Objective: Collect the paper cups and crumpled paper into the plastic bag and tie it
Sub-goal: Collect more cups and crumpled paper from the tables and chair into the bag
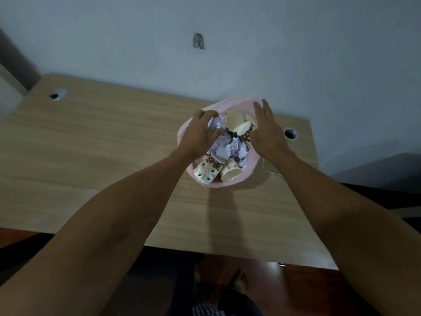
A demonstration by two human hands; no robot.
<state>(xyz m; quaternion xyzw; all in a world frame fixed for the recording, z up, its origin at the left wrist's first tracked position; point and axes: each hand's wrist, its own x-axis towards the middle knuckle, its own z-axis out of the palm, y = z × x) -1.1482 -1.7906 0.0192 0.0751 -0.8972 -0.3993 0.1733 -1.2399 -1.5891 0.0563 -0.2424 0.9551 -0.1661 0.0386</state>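
The collecting part of the job looks nearly finished. The pink plastic bag (pixel 249 166) sits open on the desk (pixel 91 142), toward the far right corner and close to the far edge by the wall. Inside it lie several paper cups (pixel 208 171): two patterned ones on their sides at the bag's near rim, and others at the far side showing pale round ends. Between them is a heap of crumpled paper (pixel 224 149), pale lilac in this dim light.

The left hand (pixel 200 135) reaches over the bag's left rim, its fingers curled round one more wad of crumpled paper (pixel 215 124), held just above the pile. Judging from this, that wad is the last piece going in, since no loose cup or paper shows elsewhere on the desk. The right hand (pixel 267 130) lies at the bag's right rim with its fingers straight and close together, touching the plastic; whether the thumb pinches the rim cannot be told.

What is left: dropping the held wad, gathering the rim together and tying it. The bag's mouth is wide open and no knot has been begun. The contents rise close to the rim, so the person may need to press them down before there is enough slack plastic to tie.
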